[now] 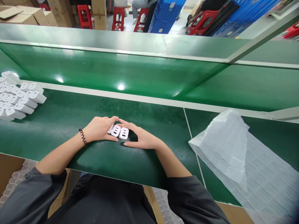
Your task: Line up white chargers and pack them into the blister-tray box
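Note:
Two white USB wall chargers (120, 132) stand side by side on the green bench, their port faces towards me. Part of another white charger (110, 128) shows beneath my left hand (101, 129). That hand is curled around the chargers from the left, fingers behind them and thumb along the front. From the right, my right hand (142, 137) arches by the right charger. Its fingertips reach behind the chargers, near the left fingers, and its thumb is apart from the charger, leaving a gap. A pile of similar chargers (20, 98) lies at far left.
A translucent white plastic sheet (224, 149) lies crumpled on the bench at right. Along the back runs a green panel (116, 68) with a metal frame. Clear plastic trays (14, 183) sit below the front edge. Red stools (118, 18), blue crates and seated people are beyond.

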The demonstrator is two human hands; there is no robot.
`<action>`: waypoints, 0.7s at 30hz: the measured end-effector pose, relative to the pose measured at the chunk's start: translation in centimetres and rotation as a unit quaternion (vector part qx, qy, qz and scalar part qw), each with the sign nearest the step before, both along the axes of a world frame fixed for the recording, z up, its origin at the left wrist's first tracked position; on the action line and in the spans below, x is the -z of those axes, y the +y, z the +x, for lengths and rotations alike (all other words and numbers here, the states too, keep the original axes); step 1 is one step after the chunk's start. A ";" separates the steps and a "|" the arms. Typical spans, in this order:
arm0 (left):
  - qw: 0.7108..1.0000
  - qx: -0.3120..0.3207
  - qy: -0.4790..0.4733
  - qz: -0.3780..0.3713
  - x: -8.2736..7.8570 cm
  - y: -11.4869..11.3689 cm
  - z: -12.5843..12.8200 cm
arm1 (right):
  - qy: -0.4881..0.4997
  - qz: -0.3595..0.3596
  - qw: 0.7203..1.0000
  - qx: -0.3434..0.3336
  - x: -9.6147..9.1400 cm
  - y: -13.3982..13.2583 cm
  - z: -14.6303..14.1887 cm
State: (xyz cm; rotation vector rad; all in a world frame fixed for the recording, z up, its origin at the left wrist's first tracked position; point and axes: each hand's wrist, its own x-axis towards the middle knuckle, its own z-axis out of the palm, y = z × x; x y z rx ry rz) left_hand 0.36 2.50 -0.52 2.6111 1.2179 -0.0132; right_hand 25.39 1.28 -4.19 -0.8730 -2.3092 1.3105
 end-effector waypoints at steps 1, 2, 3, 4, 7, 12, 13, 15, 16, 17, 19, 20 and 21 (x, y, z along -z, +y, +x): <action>1.000 -0.001 0.002 -0.007 -0.1 0.1 -0.1 | 0.010 -0.001 1.000 -0.016 0.0 0.1 0.1; 1.000 -0.003 0.004 -0.011 -0.1 0.1 -0.1 | 0.023 -0.002 0.999 -0.030 0.0 0.1 0.1; 1.000 -0.006 0.006 -0.010 0.0 0.1 -0.2 | 0.034 -0.001 0.999 -0.040 0.1 0.2 0.1; 1.000 -0.008 0.007 -0.007 0.0 0.1 -0.1 | 0.041 0.000 0.998 -0.044 0.2 0.2 0.0; 1.000 -0.017 0.007 0.014 0.3 -0.1 -0.1 | 0.044 -0.007 0.999 -0.029 0.3 0.0 -0.3; 0.999 -0.022 0.004 0.033 0.5 -0.2 0.0 | 0.015 -0.006 1.000 0.014 -0.1 -0.1 -0.4; 0.999 -0.025 0.007 0.034 0.5 -0.2 0.0 | 0.010 0.001 1.000 0.023 -0.1 0.0 -0.3; 0.999 -0.037 0.013 0.036 0.7 -0.3 0.2 | 0.000 0.023 0.998 0.065 0.0 0.1 -0.3; 0.998 -0.046 0.013 0.037 0.8 -0.4 0.4 | -0.007 0.038 0.994 0.100 0.1 0.1 -0.4; 0.998 -0.056 0.010 0.039 0.9 -0.4 0.5 | -0.017 0.055 0.988 0.140 0.3 0.1 -0.6; 0.996 -0.074 -0.003 0.040 1.0 -0.7 0.8 | -0.040 0.087 0.972 0.215 0.6 -0.2 -1.0; 0.996 -0.080 -0.013 0.036 1.0 -0.7 0.9 | -0.056 0.101 0.963 0.242 0.7 -0.4 -1.3; 0.996 -0.080 -0.025 0.027 0.9 -0.8 0.8 | -0.076 0.114 0.956 0.260 0.8 -0.6 -1.6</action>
